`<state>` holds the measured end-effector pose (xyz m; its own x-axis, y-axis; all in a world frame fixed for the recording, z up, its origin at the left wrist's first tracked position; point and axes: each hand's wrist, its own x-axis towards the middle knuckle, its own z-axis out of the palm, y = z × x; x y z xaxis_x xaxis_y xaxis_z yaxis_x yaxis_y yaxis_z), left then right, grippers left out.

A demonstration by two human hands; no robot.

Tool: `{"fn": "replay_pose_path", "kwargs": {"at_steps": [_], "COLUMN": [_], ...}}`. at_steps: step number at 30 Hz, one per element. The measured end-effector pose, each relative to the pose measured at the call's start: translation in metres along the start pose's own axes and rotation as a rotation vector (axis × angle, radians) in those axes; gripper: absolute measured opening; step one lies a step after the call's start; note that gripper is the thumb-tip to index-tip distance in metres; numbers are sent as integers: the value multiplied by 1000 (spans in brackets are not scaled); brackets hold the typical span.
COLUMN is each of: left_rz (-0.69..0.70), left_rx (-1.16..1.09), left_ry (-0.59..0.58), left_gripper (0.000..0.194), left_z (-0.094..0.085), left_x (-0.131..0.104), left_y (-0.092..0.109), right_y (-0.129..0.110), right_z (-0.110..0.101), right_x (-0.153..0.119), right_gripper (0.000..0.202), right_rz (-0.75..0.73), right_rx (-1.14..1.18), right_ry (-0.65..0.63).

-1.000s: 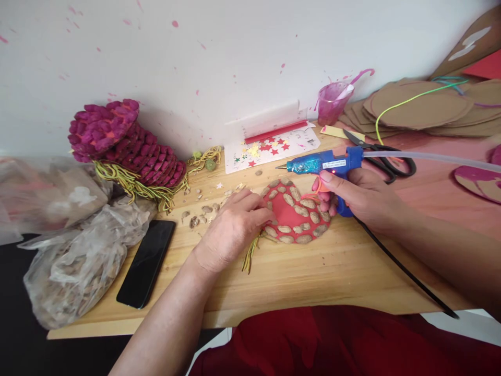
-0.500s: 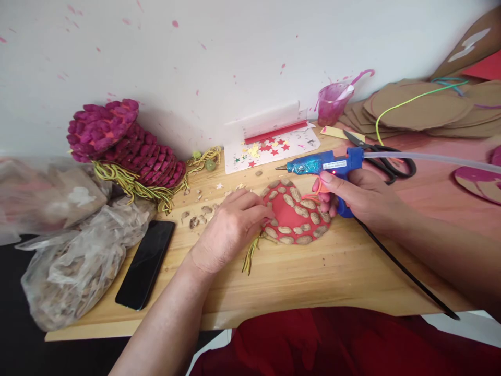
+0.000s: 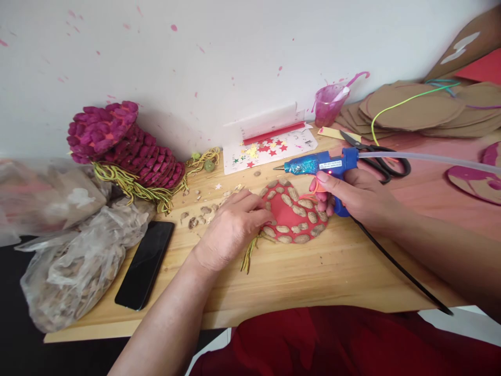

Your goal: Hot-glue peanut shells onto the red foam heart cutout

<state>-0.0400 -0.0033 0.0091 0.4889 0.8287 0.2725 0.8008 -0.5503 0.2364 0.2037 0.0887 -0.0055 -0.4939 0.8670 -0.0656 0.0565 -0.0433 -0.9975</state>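
Observation:
A red round disc (image 3: 285,213) lies on the table, ringed with peanut shells along its rim and with more of them further in. My left hand (image 3: 239,224) is at the disc's left edge, fingers curled and pressed together; their tips touch the disc, and whatever is under them is hidden. In my right hand (image 3: 348,196) is a blue glue gun (image 3: 313,164), its nozzle pointing left above the disc's far side. A clear glue stick (image 3: 426,159) sticks out of its back. Orange string (image 3: 309,197) hangs by the right fingers. Yellow-green cord (image 3: 247,256) trails from the disc's lower left.
Peanut shell pieces (image 3: 199,218) lie left of the disc. A phone (image 3: 144,265), plastic bags (image 3: 78,271) and a stack of magenta discs (image 3: 129,146) are at left. Behind stand star stickers (image 3: 270,149) and a pink cup (image 3: 329,107); scissors (image 3: 385,162) and cardboard discs (image 3: 415,107) lie right.
Both hands hold nearly the same pose. The view has shifted slightly, and the glue gun appears a little further left in the picture.

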Motion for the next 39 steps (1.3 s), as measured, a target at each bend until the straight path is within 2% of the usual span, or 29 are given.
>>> {"fn": "replay_pose_path", "kwargs": {"at_steps": [6,12,17,19,22,25,27,31,39], "left_rz": [-7,-73,-110,-150,-342,-600,-715,-807,-859], "left_rx": [-22,-201,-324,-381,-586,-997,-1271,-1568,-1753], "left_ry": [-8,30,33,67,187,294,336,326,277], "left_gripper": [16,14,14,13,5,18,27,32,28], "left_z": [2,7,5,4,4,3,2,-2,0], "left_x": [0,-1,-1,0,2,3,3,4,5], "left_y": [0,-1,3,5,3,-3,-7,-8,-6], "right_y": [0,-3,-6,-7,-8,-11,-12,-11,-5], "right_z": [1,1,1,1,0,1,2,2,5], "right_x": [-1,-3,-2,-2,-5,-14,-20,-31,-31], "right_gripper": [39,40,37,37,37,32,28,13,11], "right_rz": [-1,-7,8,-9,-71,-136,-187,-300,-429], "right_rx": [-4,19,88,86,11,-41,-63,-146,-318], "right_ry": [3,44,95,103,97,63,26,-33,-108]}}
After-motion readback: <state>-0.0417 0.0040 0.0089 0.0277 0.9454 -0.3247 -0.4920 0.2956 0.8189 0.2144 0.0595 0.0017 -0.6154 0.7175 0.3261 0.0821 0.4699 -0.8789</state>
